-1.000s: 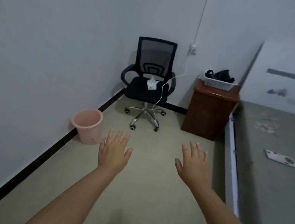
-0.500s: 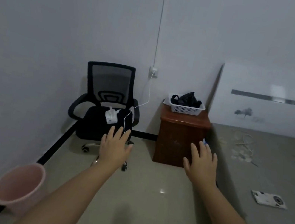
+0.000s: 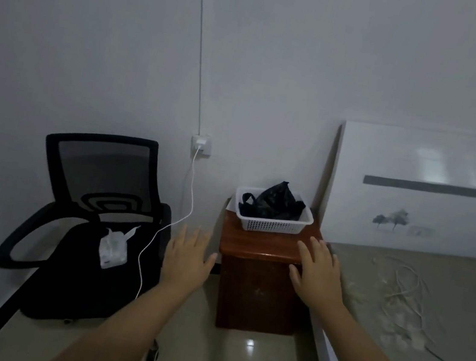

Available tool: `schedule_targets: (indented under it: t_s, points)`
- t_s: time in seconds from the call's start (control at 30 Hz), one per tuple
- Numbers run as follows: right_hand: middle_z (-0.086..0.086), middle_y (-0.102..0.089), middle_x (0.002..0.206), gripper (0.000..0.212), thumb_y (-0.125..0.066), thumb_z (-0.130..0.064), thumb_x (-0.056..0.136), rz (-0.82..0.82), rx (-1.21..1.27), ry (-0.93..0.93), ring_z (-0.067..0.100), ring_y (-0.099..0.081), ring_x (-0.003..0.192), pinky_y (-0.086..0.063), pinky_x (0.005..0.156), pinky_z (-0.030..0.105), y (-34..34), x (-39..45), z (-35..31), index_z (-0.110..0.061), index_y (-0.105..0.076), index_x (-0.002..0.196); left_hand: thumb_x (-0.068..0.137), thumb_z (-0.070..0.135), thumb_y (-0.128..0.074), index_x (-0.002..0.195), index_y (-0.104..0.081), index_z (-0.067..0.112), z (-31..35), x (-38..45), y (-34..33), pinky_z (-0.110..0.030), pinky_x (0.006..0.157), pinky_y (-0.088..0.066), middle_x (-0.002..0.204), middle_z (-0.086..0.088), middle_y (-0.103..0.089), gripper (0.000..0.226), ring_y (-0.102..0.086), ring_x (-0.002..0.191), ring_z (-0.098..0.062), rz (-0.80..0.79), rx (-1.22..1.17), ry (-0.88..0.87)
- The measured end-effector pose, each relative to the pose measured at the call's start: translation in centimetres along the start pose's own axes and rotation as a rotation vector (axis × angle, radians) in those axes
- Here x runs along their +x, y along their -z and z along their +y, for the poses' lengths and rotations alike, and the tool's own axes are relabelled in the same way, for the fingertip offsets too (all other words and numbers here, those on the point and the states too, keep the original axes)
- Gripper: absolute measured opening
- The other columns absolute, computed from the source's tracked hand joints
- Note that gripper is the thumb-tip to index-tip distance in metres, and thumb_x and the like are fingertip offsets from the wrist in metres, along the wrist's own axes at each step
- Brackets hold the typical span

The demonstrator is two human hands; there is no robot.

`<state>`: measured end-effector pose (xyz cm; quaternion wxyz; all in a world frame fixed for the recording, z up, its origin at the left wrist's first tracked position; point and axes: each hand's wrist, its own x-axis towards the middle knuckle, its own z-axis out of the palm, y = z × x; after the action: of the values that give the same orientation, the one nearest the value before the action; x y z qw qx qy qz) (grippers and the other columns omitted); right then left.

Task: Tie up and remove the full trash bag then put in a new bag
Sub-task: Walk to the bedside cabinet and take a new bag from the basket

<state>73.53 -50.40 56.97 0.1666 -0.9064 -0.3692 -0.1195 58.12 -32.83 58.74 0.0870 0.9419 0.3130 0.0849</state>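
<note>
Black plastic bags lie bunched in a white perforated basket on top of a small brown bedside cabinet. My left hand is stretched out flat, fingers apart, holding nothing, just left of the cabinet. My right hand is also flat and empty, in front of the cabinet's right front corner, below the basket. The pink trash bin is out of view.
A black mesh office chair stands at the left with a white device on its seat, wired by a white cable to a wall socket. A bed with loose white cords and a white headboard fills the right.
The view has swung right and closer to the cabinet. The pink bin slid off the lower left and out of sight. Both hands stay open and empty.
</note>
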Motion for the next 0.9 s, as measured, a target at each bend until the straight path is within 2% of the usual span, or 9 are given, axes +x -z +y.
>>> schedule_targets:
  t_s: [0.17,0.27,0.33,0.43,0.57,0.67,0.73,0.83,0.9]
  points:
    - [0.024,-0.069,0.104,0.058,-0.087,-0.019,0.049,-0.088,-0.076,0.048,0.040,-0.065,0.097,-0.052,0.071,0.059,-3.9,10.2,3.5,-0.004,-0.064,0.101,0.093,0.042,-0.032,0.141,-0.024,0.020,0.4,9.5,-3.1,-0.043,0.116,-0.024,0.153,-0.008,-0.025,0.053,-0.017,0.142,-0.028,-0.037,0.003,-0.003]
    - [0.024,-0.069,0.101,0.045,-0.074,-0.022,0.059,-0.105,-0.096,0.090,0.039,-0.066,0.094,-0.053,0.070,0.058,-7.2,16.1,4.8,-0.006,-0.064,0.099,0.085,0.045,-0.029,0.116,-0.059,0.009,-0.9,16.1,-6.4,-0.053,0.085,-0.053,0.114,-0.018,-0.068,0.056,-0.060,0.109,-0.041,0.005,-0.072,-0.012]
    - [0.023,-0.070,0.099,0.044,-0.075,-0.022,0.058,-0.137,-0.112,0.084,0.039,-0.067,0.092,-0.054,0.068,0.057,-10.0,20.1,5.4,-0.006,-0.066,0.097,0.081,0.042,-0.032,0.101,-0.067,0.008,-1.7,20.8,-8.7,-0.051,0.069,-0.058,0.094,-0.015,-0.075,0.053,-0.069,0.088,-0.039,-0.032,-0.080,0.016]
    - [0.023,-0.071,0.096,0.057,-0.089,-0.018,0.044,-0.221,-0.117,0.043,0.039,-0.068,0.089,-0.054,0.065,0.057,-14.3,25.9,6.3,-0.005,-0.068,0.095,0.072,0.042,-0.037,0.095,-0.069,0.012,-1.9,26.8,-10.8,-0.043,0.064,-0.058,0.091,-0.011,-0.076,0.050,-0.071,0.084,-0.035,-0.125,-0.076,0.015]
    - [0.025,-0.071,0.098,0.038,-0.060,-0.024,0.066,-0.406,-0.113,0.019,0.042,-0.067,0.089,-0.054,0.065,0.061,-20.1,32.1,8.2,-0.002,-0.068,0.096,0.083,0.050,-0.026,0.114,-0.060,0.017,-2.3,33.3,-14.4,-0.048,0.081,-0.054,0.116,-0.012,-0.068,0.057,-0.063,0.106,-0.036,-0.190,-0.127,-0.031]
    - [0.028,-0.057,0.123,0.043,-0.054,-0.020,0.078,-0.510,-0.079,-0.004,0.046,-0.049,0.117,-0.039,0.093,0.064,-22.9,35.1,9.6,-0.001,-0.057,0.116,0.084,0.060,-0.012,0.140,-0.025,0.026,-1.3,36.6,-16.7,-0.044,0.115,-0.020,0.153,-0.003,-0.024,0.066,-0.016,0.142,-0.027,-0.295,-0.200,-0.032]
    - [0.025,-0.059,0.123,0.041,-0.057,-0.020,0.080,-0.511,-0.114,0.055,0.044,-0.050,0.118,-0.040,0.093,0.063,-24.8,37.2,10.5,-0.002,-0.058,0.116,0.080,0.063,-0.008,0.140,-0.024,0.027,-1.0,38.1,-18.6,-0.043,0.115,-0.021,0.153,0.000,-0.023,0.071,-0.015,0.143,-0.025,-0.295,-0.240,0.003]
    - [0.015,-0.074,0.095,0.042,-0.042,-0.037,0.079,-0.609,-0.186,0.148,0.035,-0.068,0.093,-0.054,0.068,0.055,-27.6,40.6,11.2,-0.008,-0.069,0.094,0.089,0.056,-0.015,0.119,-0.056,0.019,-1.1,40.0,-20.5,-0.048,0.080,-0.055,0.121,-0.008,-0.065,0.063,-0.061,0.111,-0.034,-0.379,-0.310,0.094]
    - [0.010,-0.074,0.096,0.063,-0.016,-0.043,0.094,-0.635,-0.206,0.272,0.031,-0.068,0.093,-0.054,0.070,0.054,-30.0,42.8,11.3,-0.012,-0.070,0.093,0.093,0.052,-0.011,0.115,-0.053,0.020,-1.2,40.5,-21.9,-0.045,0.071,-0.057,0.109,-0.010,-0.071,0.056,-0.065,0.103,-0.034,-0.322,-0.368,0.179]
